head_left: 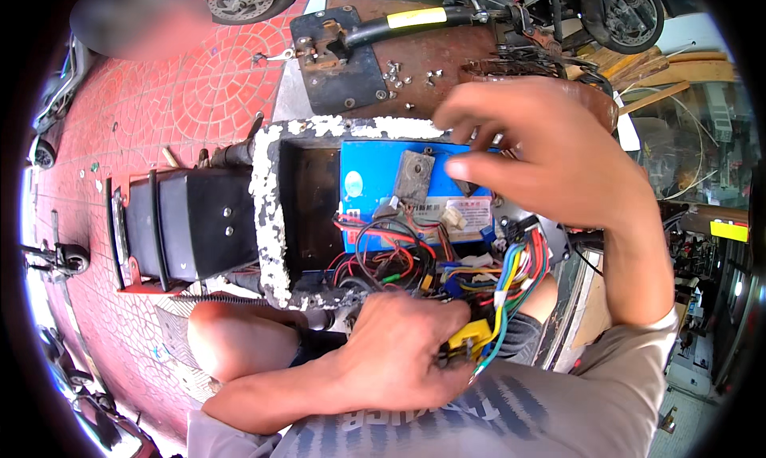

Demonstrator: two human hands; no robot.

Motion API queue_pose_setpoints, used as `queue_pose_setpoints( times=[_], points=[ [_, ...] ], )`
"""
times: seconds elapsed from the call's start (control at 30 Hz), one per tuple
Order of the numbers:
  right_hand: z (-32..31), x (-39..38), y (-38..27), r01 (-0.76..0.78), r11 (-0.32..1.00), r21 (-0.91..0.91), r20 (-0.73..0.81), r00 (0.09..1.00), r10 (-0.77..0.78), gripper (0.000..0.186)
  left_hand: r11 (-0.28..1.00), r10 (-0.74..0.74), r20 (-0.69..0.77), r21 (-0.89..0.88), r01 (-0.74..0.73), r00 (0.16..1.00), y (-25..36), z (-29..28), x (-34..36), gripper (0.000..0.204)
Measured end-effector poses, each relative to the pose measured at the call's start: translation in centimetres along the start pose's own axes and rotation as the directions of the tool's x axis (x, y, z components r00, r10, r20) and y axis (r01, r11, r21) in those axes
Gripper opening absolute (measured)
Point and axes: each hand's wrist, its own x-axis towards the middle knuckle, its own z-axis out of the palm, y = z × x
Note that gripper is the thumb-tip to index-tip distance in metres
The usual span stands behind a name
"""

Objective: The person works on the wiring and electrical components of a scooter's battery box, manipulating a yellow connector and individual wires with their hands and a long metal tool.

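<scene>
My left hand (405,350) is closed near my lap, around a yellow connector (471,336) on a bundle of coloured wires (517,270). Its fingertips are partly hidden. Above the right part of the blue battery pack (371,167) hovers my right hand (542,151), slightly blurred. Its fingers are curled, with thumb and fingertips apart and nothing visible between them. The battery lies inside a black frame (270,211) whose rim carries flaky white residue. A small grey box (415,177) rests on the battery. Tangled red and black cables (383,254) spill along its near side.
A black box (195,223) with a red-orange bracket adjoins the frame on the left. Beyond the frame, several loose bolts (395,73) lie beside a black metal plate (339,87). Wooden boards (642,71) are at the far right. Parked scooters (60,99) stand on red paving.
</scene>
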Motion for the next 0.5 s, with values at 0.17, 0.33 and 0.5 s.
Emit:
queue_pose_setpoints(
  times=[0.17,0.33,0.5],
  points=[
    [3.5,4.3,-1.2,0.306,0.689,-0.657,0.328,0.939,-0.105,0.028,0.998,-0.026,-0.050,0.048,0.028,0.998,0.0,0.9,-0.1,0.028],
    [5.6,5.1,-0.4,0.501,0.411,-0.762,0.413,0.864,-0.288,0.026,0.997,-0.024,-0.105,0.069,0.031,0.994,-0.4,1.7,-0.5,0.027],
    [4.6,4.0,-1.4,0.536,0.345,-0.770,0.410,0.831,-0.376,0.030,0.992,-0.004,-0.130,0.128,0.021,0.992,-0.4,2.2,-0.7,0.028]
  ],
)
